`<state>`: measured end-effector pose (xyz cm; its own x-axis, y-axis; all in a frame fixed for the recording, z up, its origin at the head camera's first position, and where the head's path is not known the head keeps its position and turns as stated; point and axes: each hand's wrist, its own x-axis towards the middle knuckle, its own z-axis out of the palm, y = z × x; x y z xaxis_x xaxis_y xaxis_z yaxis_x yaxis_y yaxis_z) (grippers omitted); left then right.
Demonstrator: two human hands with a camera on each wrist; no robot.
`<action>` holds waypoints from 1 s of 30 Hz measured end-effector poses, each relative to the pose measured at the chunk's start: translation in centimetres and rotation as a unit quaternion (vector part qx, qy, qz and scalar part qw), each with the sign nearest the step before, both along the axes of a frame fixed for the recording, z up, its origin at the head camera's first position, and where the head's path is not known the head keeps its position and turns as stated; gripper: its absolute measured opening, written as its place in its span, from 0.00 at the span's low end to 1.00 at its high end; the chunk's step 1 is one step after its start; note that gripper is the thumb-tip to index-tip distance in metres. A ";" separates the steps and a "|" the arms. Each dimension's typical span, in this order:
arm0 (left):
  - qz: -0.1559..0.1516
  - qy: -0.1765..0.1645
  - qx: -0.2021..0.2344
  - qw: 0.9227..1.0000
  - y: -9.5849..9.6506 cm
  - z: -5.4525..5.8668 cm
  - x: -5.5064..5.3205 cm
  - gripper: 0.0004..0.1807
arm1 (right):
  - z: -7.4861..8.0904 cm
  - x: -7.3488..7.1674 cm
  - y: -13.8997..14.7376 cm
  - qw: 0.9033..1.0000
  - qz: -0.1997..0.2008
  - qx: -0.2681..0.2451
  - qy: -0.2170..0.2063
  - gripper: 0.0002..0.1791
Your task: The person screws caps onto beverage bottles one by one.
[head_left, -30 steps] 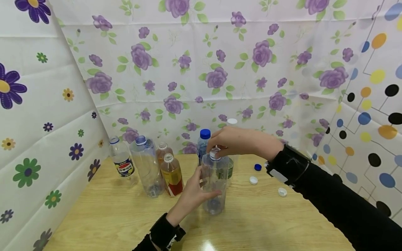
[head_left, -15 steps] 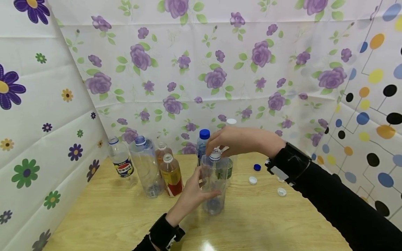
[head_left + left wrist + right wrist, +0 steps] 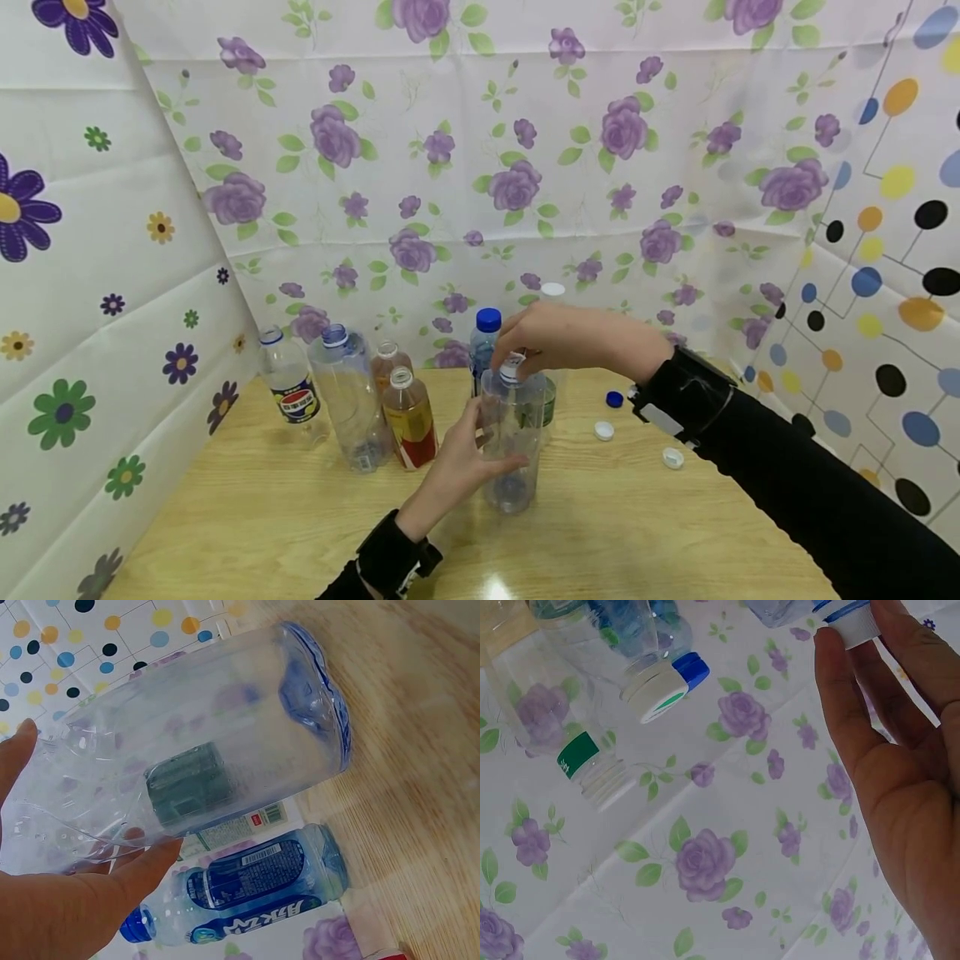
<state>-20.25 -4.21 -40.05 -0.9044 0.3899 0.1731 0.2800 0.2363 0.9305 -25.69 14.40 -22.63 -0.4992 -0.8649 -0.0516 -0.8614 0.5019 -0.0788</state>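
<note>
A: What crowds the clear bottle [image 3: 517, 425]?

B: Counting from it as the dial's centre, a blue-capped bottle [image 3: 483, 346] stands close behind at 11, and a white-topped bottle [image 3: 552, 291] at 1, partly hidden by the right hand [image 3: 551, 337]. An amber bottle [image 3: 409, 417] with a yellow and red label is at 9, a second amber one [image 3: 387, 362] behind it. Further out, between 9 and 10, come a wide bottle [image 3: 347, 400] and a labelled bottle [image 3: 297, 402].

A: And the grip?

B: The left hand [image 3: 457, 454] grasps the upright clear bottle's side, thumb across the front. The right hand pinches a white cap [image 3: 857, 631] at the neck; I can't tell how far it is threaded.

A: Materials?

B: Thin, see-through plastic, straight-sided, with creases near the shoulder and a bluish, dented base. The cap is ridged. A loose blue cap [image 3: 614, 399] lies between 2 and 3, one loose white cap [image 3: 603, 431] at 3, another [image 3: 672, 457] just past it.

A: Edges and room?

B: The wood-grain table [image 3: 585, 533] ends at 12 against a rose-printed sheet [image 3: 450, 200]. Its broadest stretch runs from 4 to 6, with a glare spot at 6. The left forearm enters from 7, the right from 4.
</note>
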 end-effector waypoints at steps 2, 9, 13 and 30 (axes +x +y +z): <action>0.001 -0.004 0.000 1.000 0.0 0.0 0.0 0.51 | -0.1 -0.1 0.2 1.000 0.010 -0.006 0.000 0.17; -0.002 -0.004 0.005 1.000 0.0 -0.3 0.0 0.51 | 0.1 -0.4 0.9 0.999 0.030 -0.008 -0.021 0.20; -0.003 -0.003 0.009 1.000 0.0 -0.4 -0.1 0.51 | 0.0 -0.6 1.0 0.999 0.044 -0.010 -0.020 0.19; 0.002 0.032 -0.002 0.999 -0.2 -4.1 -2.8 0.55 | -0.4 -1.0 0.7 0.999 0.034 -0.016 -0.003 0.15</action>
